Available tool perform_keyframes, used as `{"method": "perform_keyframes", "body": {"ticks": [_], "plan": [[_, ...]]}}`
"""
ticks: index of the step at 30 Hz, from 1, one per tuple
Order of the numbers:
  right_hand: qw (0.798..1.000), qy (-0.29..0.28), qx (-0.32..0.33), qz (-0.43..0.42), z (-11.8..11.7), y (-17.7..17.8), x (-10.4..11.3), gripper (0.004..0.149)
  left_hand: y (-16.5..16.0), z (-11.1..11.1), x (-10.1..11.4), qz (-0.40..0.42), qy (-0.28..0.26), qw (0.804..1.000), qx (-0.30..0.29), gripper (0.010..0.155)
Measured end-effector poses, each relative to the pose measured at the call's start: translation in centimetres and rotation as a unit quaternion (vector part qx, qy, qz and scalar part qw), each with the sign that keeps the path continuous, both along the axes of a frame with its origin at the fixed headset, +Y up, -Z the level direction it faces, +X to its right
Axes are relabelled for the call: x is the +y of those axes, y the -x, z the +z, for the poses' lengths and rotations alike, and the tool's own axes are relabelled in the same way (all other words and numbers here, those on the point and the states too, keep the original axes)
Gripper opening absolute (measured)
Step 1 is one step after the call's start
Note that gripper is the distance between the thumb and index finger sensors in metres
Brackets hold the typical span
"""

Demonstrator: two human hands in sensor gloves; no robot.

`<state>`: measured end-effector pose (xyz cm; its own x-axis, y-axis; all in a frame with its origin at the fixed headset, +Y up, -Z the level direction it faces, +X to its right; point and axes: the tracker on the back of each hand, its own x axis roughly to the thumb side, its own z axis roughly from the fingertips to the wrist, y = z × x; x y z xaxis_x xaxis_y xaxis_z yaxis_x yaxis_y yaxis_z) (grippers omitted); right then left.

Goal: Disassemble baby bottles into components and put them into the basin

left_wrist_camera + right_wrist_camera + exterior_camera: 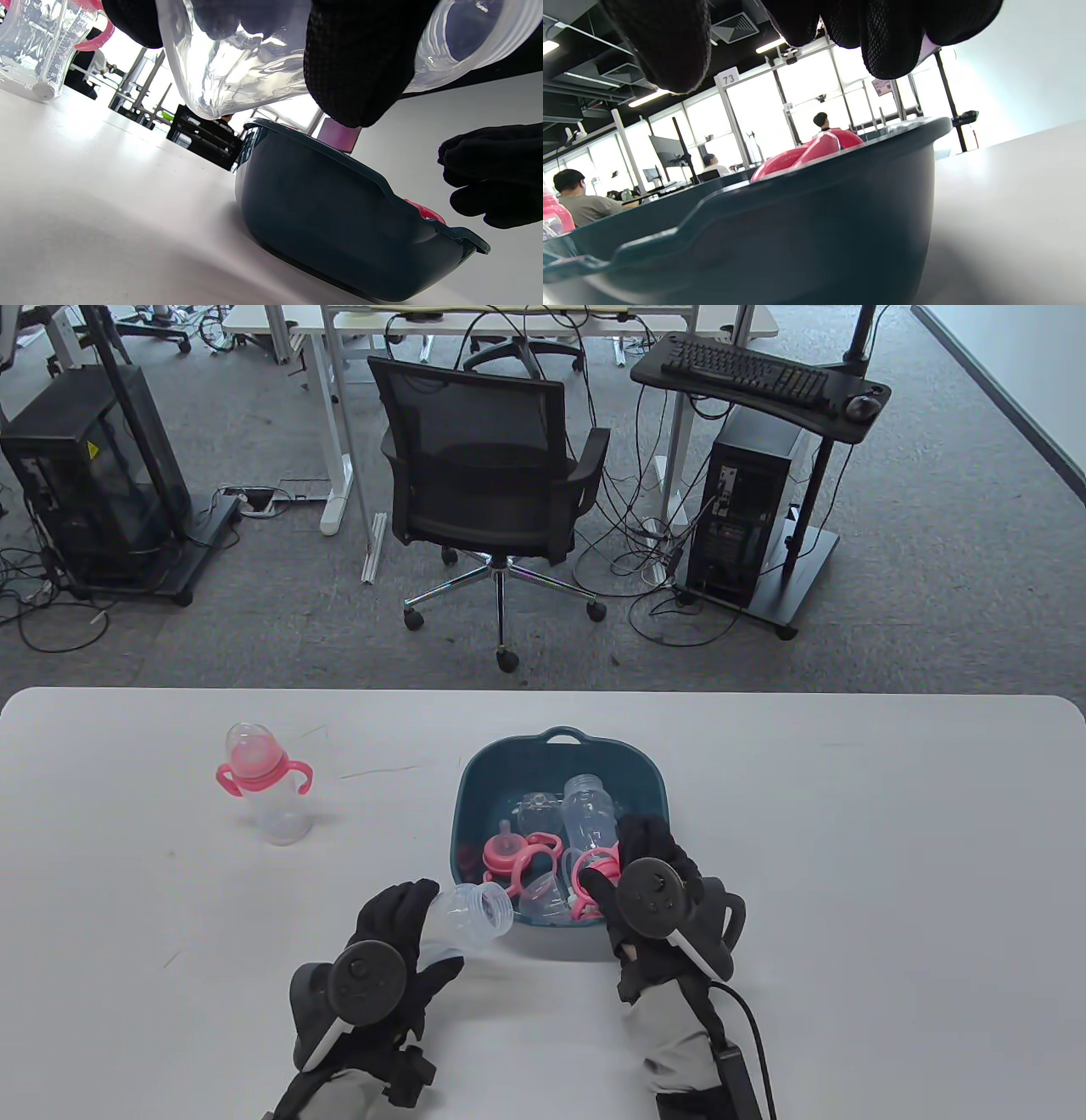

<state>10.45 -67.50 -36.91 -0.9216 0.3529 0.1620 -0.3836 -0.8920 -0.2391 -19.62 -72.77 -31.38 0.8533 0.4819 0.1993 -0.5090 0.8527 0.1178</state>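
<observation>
My left hand (414, 913) grips a clear bottle body (475, 909) with no top, its open neck tilted toward the near left rim of the teal basin (564, 735). In the left wrist view my fingers (356, 63) wrap that bottle body (237, 72) above the basin (331, 203). My right hand (624, 857) hovers over the basin's near right corner, fingers loosely curled and holding nothing. Just below it in the basin lies a pink handle ring (591, 884) (806, 156). Also in the basin are another clear bottle body (588, 813) and a pink collar with nipple (506, 853).
A whole bottle (263, 789) with pink handles and a clear cap stands upright on the white table (848, 857) at the left, well apart from the basin. An office chair (492, 475) and computer stands lie beyond the far edge.
</observation>
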Motion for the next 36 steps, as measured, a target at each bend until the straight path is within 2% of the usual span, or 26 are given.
{"method": "perform_keyframes", "body": {"ticks": [7, 11, 16, 20, 26, 28, 31, 36], "plan": [[0.999, -0.035, -0.002, 0.020, 1.9, -2.6, 1.9, 0.076, 0.0, 0.0, 0.1, 0.002, -0.001, 1.000, 0.001, 0.091], [0.998, -0.049, -0.007, 0.032, 3.2, -4.7, 2.0, 0.076, 0.1, 0.0, 0.1, 0.002, -0.002, 1.000, 0.003, 0.091], [0.997, -0.042, -0.016, 0.063, 4.4, -7.4, 0.6, 0.075, 0.3, -0.1, 0.0, 0.004, 0.002, 1.000, 0.010, 0.091], [0.997, -0.019, -0.016, 0.079, 4.7, -9.1, -1.6, 0.075, 0.4, -0.1, 0.0, 0.005, 0.004, 1.000, 0.016, 0.091], [0.997, 0.007, -0.002, 0.074, 4.5, -9.7, -3.4, 0.075, 0.8, -0.1, 0.4, 0.009, 0.003, 1.000, 0.028, 0.091], [0.998, 0.011, 0.002, 0.067, 4.3, -9.8, -3.6, 0.074, 1.0, 0.0, 0.9, 0.006, 0.016, 0.999, 0.035, 0.091], [0.998, 0.014, 0.009, 0.056, 4.3, -10.0, -3.8, 0.074, 1.2, 0.0, 2.0, 0.020, 0.005, 0.999, 0.042, 0.091], [0.999, 0.011, 0.017, 0.034, 4.5, -10.2, -3.6, 0.073, -0.4, -1.9, 4.7, 0.026, 0.006, 0.999, 0.038, 0.091]]}}
